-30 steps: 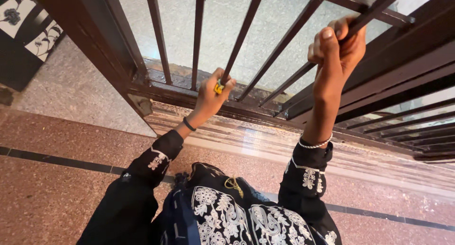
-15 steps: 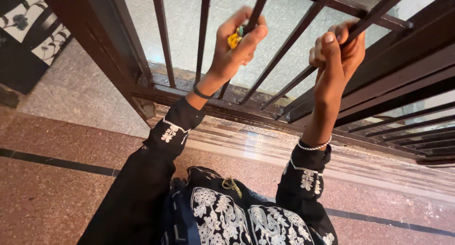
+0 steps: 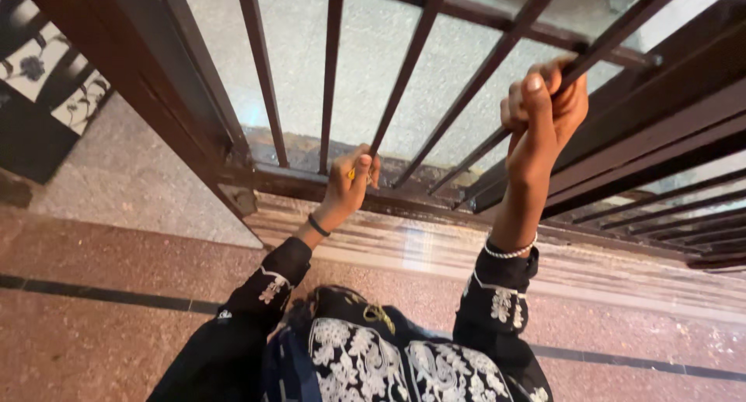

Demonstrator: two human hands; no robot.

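Evidently we were partway through working along a dark metal grille (image 3: 404, 91), low at centre frame: our left hand (image 3: 350, 180) was curled shut, pinching a small yellow object (image 3: 352, 173) against the foot of one bar just above the bottom rail (image 3: 311, 186), while our right hand (image 3: 544, 110), upper right of frame, was clenched round a slanted bar. We judged that the next move called for a steady hold with the right hand as the left hand travelled along its bar. We counted two hands, one yellow object, about five bars, and one bracelet on each wrist.
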